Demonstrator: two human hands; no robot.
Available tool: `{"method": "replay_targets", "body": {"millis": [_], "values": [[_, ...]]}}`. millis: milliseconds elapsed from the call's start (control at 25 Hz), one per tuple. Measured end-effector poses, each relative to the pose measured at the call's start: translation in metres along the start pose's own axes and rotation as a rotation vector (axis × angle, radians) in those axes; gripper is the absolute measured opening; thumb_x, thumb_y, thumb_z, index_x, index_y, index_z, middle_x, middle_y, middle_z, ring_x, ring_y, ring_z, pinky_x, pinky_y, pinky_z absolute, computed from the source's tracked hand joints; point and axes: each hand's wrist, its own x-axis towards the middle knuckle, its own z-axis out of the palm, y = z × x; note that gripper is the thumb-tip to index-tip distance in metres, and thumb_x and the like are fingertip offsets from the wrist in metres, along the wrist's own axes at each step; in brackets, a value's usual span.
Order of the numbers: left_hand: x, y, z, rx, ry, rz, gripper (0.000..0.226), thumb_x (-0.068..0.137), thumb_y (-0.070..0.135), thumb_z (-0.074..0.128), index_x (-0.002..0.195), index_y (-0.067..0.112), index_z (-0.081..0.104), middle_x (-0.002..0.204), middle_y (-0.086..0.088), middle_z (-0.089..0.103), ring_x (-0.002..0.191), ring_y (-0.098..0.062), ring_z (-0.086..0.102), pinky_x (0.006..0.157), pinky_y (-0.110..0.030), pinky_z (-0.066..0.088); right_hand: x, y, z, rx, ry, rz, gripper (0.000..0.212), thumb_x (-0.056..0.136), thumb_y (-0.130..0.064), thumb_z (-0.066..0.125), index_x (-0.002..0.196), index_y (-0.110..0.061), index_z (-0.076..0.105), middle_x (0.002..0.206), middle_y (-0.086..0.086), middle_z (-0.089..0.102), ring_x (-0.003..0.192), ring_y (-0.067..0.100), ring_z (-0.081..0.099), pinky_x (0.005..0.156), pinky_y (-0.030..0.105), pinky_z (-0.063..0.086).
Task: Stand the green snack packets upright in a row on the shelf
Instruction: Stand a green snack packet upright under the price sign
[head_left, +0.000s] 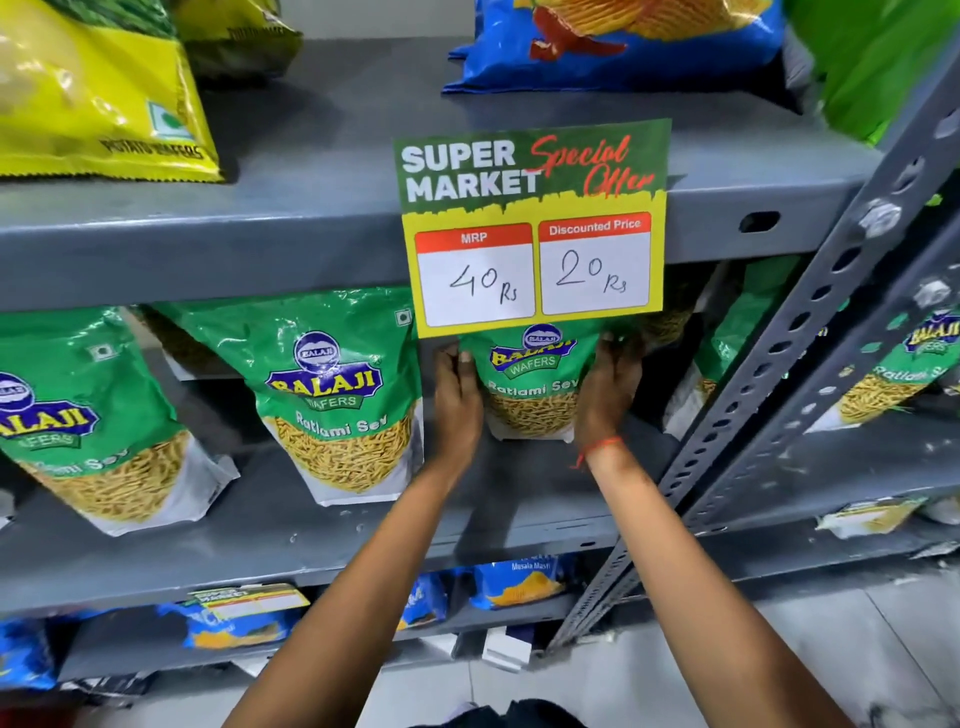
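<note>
While bare grey shelf (519, 499) lies open before it, the glossy green packet (535, 384) stands upright under the hanging price card (535, 228), left hand (457, 400) and right hand (608, 395) pressed flat to its sides, fingers together, beside two leaning packets (337, 395), another seemingly behind.

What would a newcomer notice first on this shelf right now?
The green-and-yellow paper offer sign clipped to the upper grey shelf edge, showing 40 and 20 Rs. Just below it, both hands, left and right, clasp a green Ratlami Sev snack packet upright on the grey metal shelf.
</note>
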Motion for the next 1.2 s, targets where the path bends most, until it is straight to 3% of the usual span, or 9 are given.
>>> {"method": "replay_targets", "body": {"millis": [240,400,560,680,760,880,1000,1080,1200], "values": [[-0.011,-0.022,-0.005,-0.028,-0.319,-0.091,0.018,0.099,0.025,0.040,0.111,0.037,0.048,0.116,0.017,0.057,0.107,0.014,0.053,0.088,-0.008,0.043,-0.013,0.029,-0.025,-0.093,-0.156,0.241,0.039,0.098,-0.036,0.036,0.128,-0.015,0.048,0.134,0.013,0.053,0.116,0.019,0.054,0.099,0.033,0.044],[-0.025,-0.021,-0.007,-0.011,-0.360,-0.146,0.027,0.090,0.049,0.048,0.117,0.049,0.045,0.120,0.032,0.057,0.116,0.011,0.051,0.086,-0.003,0.043,-0.025,0.030,-0.031,-0.233,-0.095,0.257,0.041,0.096,-0.046,0.031,0.127,-0.023,0.044,0.121,0.001,0.053,0.102,0.011,0.052,0.069,0.007,0.044],[-0.046,-0.028,-0.012,0.027,-0.268,-0.182,0.031,0.075,0.069,0.051,0.106,0.063,0.046,0.115,0.036,0.058,0.113,0.011,0.053,0.090,-0.012,0.044,-0.035,0.039,-0.045,-0.413,-0.152,0.250,0.062,0.088,-0.065,0.026,0.136,-0.026,0.037,0.137,-0.001,0.047,0.120,0.016,0.048,0.098,0.030,0.039],[-0.051,-0.032,-0.012,0.035,-0.254,-0.200,0.034,0.073,0.069,0.054,0.105,0.064,0.045,0.119,0.029,0.058,0.115,0.006,0.054,0.097,-0.021,0.044,-0.040,0.035,-0.049,-0.520,-0.112,0.241,0.058,0.078,-0.078,0.021,0.111,-0.041,0.050,0.116,-0.011,0.058,0.103,0.014,0.056,0.089,0.034,0.042],[-0.049,-0.034,-0.015,0.065,-0.318,-0.173,0.045,0.070,0.059,0.066,0.108,0.066,0.042,0.115,0.038,0.058,0.110,0.016,0.052,0.089,-0.007,0.044,-0.043,0.038,-0.050,-0.524,-0.082,0.135,0.034,0.083,-0.071,0.028,0.091,-0.046,0.051,0.093,-0.026,0.064,0.088,0.002,0.062,0.074,0.023,0.047],[-0.046,-0.041,-0.023,0.163,-0.384,-0.176,0.074,0.053,0.053,0.082,0.111,0.064,0.037,0.117,0.037,0.055,0.106,0.021,0.049,0.081,0.000,0.042,-0.045,0.040,-0.050,-0.334,-0.049,-0.016,0.016,0.091,-0.045,0.038,0.085,-0.036,0.049,0.079,-0.019,0.060,0.072,-0.010,0.056,0.063,0.006,0.044],[-0.041,-0.048,-0.025,0.181,-0.376,-0.197,0.087,0.049,0.051,0.083,0.122,0.046,0.036,0.126,0.016,0.054,0.111,0.011,0.050,0.086,-0.011,0.042,-0.036,0.031,-0.042,-0.283,0.001,-0.077,0.018,0.093,-0.029,0.037,0.075,-0.030,0.039,0.080,-0.005,0.040,0.074,0.005,0.043,0.073,0.023,0.037],[-0.039,-0.050,-0.025,0.212,-0.387,-0.186,0.083,0.052,0.049,0.083,0.119,0.052,0.035,0.124,0.022,0.052,0.108,0.021,0.046,0.083,-0.004,0.041,-0.031,0.030,-0.039,-0.212,0.051,-0.040,0.025,0.095,-0.019,0.038,0.073,-0.031,0.039,0.081,0.002,0.039,0.075,0.011,0.039,0.073,0.035,0.034],[-0.039,-0.051,-0.025,0.260,-0.415,-0.165,0.077,0.060,0.040,0.085,0.113,0.060,0.032,0.122,0.025,0.049,0.103,0.031,0.042,0.077,0.007,0.038,-0.028,0.028,-0.035,-0.064,0.147,0.089,0.029,0.097,-0.012,0.037,0.072,-0.026,0.041,0.078,0.000,0.042,0.071,0.010,0.039,0.074,0.034,0.033]]}}
